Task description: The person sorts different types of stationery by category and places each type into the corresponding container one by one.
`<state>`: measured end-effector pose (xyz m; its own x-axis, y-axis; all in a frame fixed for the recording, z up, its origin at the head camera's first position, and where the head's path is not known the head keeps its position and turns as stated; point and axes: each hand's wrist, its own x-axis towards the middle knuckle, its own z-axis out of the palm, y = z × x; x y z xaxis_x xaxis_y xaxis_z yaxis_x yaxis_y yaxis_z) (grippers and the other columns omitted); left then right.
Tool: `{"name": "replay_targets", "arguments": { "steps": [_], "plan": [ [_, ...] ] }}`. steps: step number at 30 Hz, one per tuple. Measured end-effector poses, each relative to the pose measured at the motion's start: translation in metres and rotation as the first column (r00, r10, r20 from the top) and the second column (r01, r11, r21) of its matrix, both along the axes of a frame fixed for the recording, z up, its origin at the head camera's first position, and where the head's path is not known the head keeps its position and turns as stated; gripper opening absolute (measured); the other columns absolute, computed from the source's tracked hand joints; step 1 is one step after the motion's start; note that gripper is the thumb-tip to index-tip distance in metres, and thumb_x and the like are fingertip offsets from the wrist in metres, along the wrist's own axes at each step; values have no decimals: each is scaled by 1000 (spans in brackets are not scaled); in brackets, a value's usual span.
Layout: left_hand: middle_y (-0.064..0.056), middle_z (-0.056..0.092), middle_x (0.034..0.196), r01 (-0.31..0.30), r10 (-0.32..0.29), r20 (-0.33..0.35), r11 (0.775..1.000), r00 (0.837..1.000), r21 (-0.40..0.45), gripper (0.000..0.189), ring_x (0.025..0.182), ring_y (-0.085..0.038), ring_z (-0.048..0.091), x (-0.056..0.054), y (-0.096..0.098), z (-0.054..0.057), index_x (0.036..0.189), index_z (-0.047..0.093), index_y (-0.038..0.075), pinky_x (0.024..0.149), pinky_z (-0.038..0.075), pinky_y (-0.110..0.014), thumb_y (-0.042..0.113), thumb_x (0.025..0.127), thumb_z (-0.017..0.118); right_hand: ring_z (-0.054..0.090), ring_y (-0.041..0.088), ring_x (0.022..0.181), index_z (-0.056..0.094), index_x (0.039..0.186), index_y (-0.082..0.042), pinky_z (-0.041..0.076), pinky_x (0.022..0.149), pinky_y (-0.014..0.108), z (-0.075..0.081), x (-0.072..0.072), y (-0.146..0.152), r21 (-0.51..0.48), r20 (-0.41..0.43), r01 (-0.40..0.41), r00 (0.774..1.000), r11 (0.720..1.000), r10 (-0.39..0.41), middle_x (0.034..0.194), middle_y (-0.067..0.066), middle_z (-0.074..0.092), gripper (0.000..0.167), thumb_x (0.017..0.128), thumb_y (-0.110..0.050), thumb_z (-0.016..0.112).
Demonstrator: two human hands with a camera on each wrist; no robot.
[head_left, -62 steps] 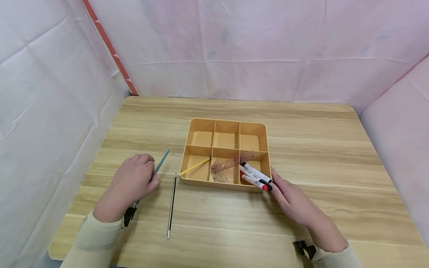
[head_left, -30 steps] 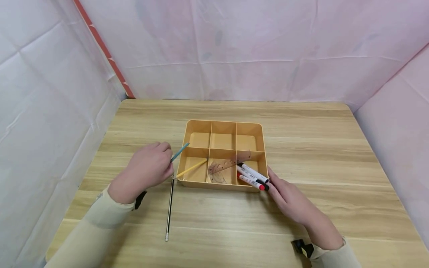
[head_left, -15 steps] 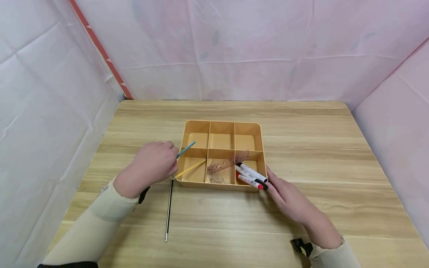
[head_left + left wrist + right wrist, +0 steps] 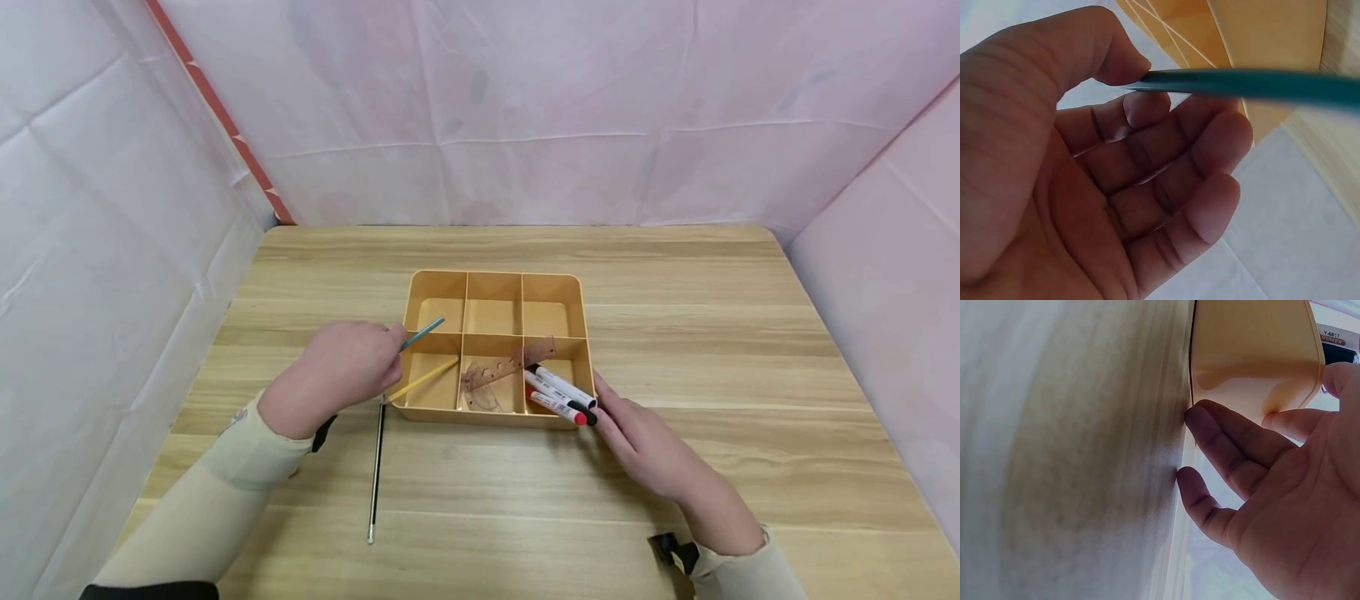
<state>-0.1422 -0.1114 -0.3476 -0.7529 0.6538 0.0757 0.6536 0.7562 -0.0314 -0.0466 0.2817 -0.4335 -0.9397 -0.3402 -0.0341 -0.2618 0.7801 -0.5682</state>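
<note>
My left hand (image 4: 337,371) pinches a teal pencil (image 4: 423,333) between thumb and index finger, its free end over the left side of the yellow divided tray (image 4: 491,418). In the left wrist view the other fingers curl loosely below the pencil (image 4: 1260,85). My right hand (image 4: 652,446) rests at the tray's near right corner, index fingertip against the outer wall (image 4: 1254,356) and thumb at the rim by the markers. A yellow pencil (image 4: 427,379) leans in the near left compartment. Several markers (image 4: 558,392) lean in the near right one.
A clear ruler (image 4: 495,371) and a clear protractor (image 4: 480,398) lie in the tray's near middle compartment, the ruler reaching over the right divider. A black pencil (image 4: 377,475) lies on the wooden table (image 4: 697,333) just in front of the tray's left corner.
My left hand has moved right with the teal pencil, from the table beside the tray to above its left edge. My right hand has stayed at the corner; the view has shifted slightly.
</note>
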Motion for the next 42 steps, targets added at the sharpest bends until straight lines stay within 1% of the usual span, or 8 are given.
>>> {"name": "replay_targets", "arguments": {
  "steps": [5,8,10,15,20,28,36,42],
  "plan": [
    [-1,53,77,46,-47,-11,995,999,-85,5,69,-20,49,-4,6,1,84,68,5,53,45,-31,10,81,69,65,25,106,30,161,-1,55,94,55,-1,0,0,-12,2,1,1000,1000,0,127,21,68,57,111,-23,46],
    [-3,54,84,73,-75,-16,991,997,-113,5,75,-22,50,-7,10,2,81,70,7,57,44,-32,11,81,69,66,28,110,31,161,-1,54,95,57,-1,0,0,-16,0,0,1000,1000,0,129,22,68,57,111,-23,46],
    [-2,53,86,86,-86,0,989,996,-123,4,77,-22,48,-9,13,2,78,69,9,58,42,-32,12,81,69,66,29,112,31,161,-1,54,96,58,-2,0,0,-18,-1,-1,1000,1000,1,129,23,68,57,111,-23,46],
    [-2,50,86,103,-98,41,983,994,-154,12,78,-22,45,-14,19,0,70,64,12,59,38,-30,13,81,68,67,33,115,31,161,-1,54,98,60,-2,0,0,-15,-1,0,1000,1000,0,130,24,67,57,111,-23,46],
    [-3,50,87,106,-100,45,977,994,-183,19,79,-23,45,-17,21,-4,64,59,14,59,39,-31,16,80,69,66,38,120,29,162,-2,52,101,62,-2,-1,0,-16,4,-4,1000,1000,5,133,25,66,58,112,-24,45],
    [-4,50,86,115,-108,44,973,993,-200,25,78,-24,45,-23,23,-9,59,52,16,58,38,-31,16,78,68,67,34,115,29,162,-2,53,97,60,-3,-1,0,-14,5,-2,1000,1000,2,129,24,68,58,112,-24,46],
    [-4,49,85,124,-115,54,969,992,-213,28,78,-24,45,-25,24,-10,56,51,16,57,38,-32,15,77,69,67,33,113,30,161,0,54,97,59,-2,-1,0,-15,6,4,1000,1000,-3,129,24,68,57,111,-23,46],
    [-3,49,86,107,-90,85,969,992,-223,26,82,-25,47,-24,24,-9,57,53,16,61,42,-35,16,77,70,67,33,113,30,162,-1,54,96,59,-2,-1,0,-11,-2,0,1000,1000,0,127,24,68,57,111,-23,46]
  ]
}}
